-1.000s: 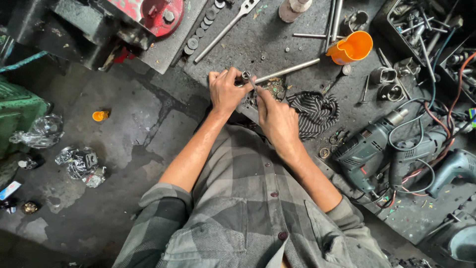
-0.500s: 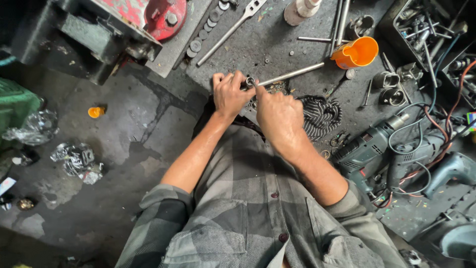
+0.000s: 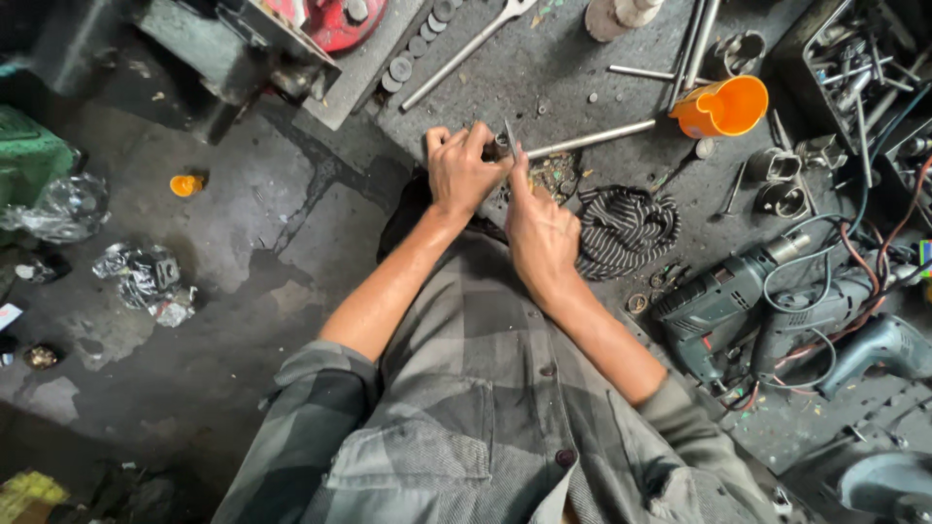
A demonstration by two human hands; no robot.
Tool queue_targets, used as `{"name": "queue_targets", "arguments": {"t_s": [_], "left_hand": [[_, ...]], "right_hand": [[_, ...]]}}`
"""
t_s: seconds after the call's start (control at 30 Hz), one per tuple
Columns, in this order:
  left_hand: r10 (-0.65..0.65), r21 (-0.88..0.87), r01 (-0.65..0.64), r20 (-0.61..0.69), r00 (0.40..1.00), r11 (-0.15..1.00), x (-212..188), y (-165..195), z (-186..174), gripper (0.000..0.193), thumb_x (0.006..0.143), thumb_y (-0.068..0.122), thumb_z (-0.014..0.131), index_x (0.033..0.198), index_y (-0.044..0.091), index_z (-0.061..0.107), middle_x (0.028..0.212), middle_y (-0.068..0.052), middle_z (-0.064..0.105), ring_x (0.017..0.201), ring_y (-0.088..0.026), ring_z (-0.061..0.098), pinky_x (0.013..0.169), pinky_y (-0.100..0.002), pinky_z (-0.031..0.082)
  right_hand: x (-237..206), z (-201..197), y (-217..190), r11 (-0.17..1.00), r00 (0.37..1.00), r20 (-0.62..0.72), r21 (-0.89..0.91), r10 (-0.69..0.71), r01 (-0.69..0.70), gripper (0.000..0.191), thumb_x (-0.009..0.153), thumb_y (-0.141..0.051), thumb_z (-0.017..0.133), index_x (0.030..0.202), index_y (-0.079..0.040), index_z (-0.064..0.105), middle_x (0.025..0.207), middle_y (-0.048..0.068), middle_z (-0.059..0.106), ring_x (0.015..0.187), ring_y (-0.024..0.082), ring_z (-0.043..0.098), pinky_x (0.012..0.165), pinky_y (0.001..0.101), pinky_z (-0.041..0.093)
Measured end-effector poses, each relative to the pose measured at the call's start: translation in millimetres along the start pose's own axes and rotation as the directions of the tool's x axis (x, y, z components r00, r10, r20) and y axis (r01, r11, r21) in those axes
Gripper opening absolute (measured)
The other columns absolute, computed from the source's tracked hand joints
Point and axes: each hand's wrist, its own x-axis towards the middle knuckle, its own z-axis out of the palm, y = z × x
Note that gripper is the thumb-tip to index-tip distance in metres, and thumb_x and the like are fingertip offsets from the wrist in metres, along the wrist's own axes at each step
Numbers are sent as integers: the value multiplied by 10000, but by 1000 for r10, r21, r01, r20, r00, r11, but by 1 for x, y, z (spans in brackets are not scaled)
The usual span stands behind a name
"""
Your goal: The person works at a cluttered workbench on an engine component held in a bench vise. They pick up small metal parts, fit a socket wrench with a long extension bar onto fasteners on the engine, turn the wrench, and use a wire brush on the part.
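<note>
A person in a grey checked shirt bends over a grimy workbench, seen from the head camera. Since half a second ago the two hands have drawn closer together at upper centre of the frame, and the view has tipped slightly so the bench sits lower. The left hand (image 3: pixel 461 170) is curled shut around the near end of a steel rod (image 3: pixel 592 139), which lies on the bench and runs right toward an orange cup (image 3: pixel 723 105). The right hand (image 3: pixel 539 228) meets it just to the right, forefinger and thumb pinched on a small thin metal piece (image 3: pixel 509 134) that stands at the rod's end; what that piece is cannot be told. The cup lies tipped on its side at upper right, mouth toward the camera, and nothing shows inside it. A bin (image 3: pixel 864 58) in the top right corner holds a jumble of metal parts and tools, too tangled to count. Below the cup lie one striped rag (image 3: pixel 626 228), bunched just right of the right hand, and two power drills: a dark green one (image 3: pixel 723 301) and a grey-blue one (image 3: pixel 879 344) at the right edge, cords looped between them. One long wrench (image 3: pixel 466 53) lies slantwise at top centre, beside a row of about seven round washers (image 3: pixel 417 44). One orange cap (image 3: pixel 184 184) lies on the floor at left.
</note>
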Motion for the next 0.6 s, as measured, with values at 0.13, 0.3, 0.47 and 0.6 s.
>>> {"name": "queue_targets", "arguments": {"t_s": [0.13, 0.3, 0.47, 0.6], "left_hand": [[57, 29, -56, -21, 998, 998, 2, 2, -1, 433, 775, 436, 868, 755, 135, 558, 602, 18, 555, 610, -215, 590, 744, -405, 385], [63, 47, -61, -43, 997, 997, -2, 2, 1, 409, 801, 397, 870, 762, 135, 558, 638, 30, 552, 617, -194, 567, 762, -390, 383], [82, 34, -81, -21, 996, 996, -4, 3, 2, 424, 835, 386, 873, 759, 137, 538, 651, 52, 546, 615, -174, 553, 759, -391, 372], [96, 47, -95, -21, 995, 994, -2, 4, 0, 419, 834, 394, 864, 778, 135, 540, 661, 50, 541, 627, -172, 560, 764, -393, 374]], "right_hand": [[-7, 9, 16, 957, 999, 3, 287, 50, -49, 403, 1023, -185, 582, 1424, -143, 575, 700, 205, 677, 553, 413, 651, 479, 543, 483], [-10, -25, 27, 940, 983, 157, 311, 94, -139, 257, 1045, -240, 576, 1281, -175, 652, 744, 251, 681, 662, 467, 669, 578, 580, 513], [12, -63, 22, 978, 955, 286, 158, 83, -132, 220, 1029, -275, 561, 1181, -176, 686, 728, 252, 697, 692, 480, 680, 628, 595, 522], [31, -75, 16, 993, 950, 310, 102, 32, -67, 222, 1035, -294, 563, 1151, -160, 697, 751, 249, 700, 711, 466, 696, 634, 567, 549]]}}
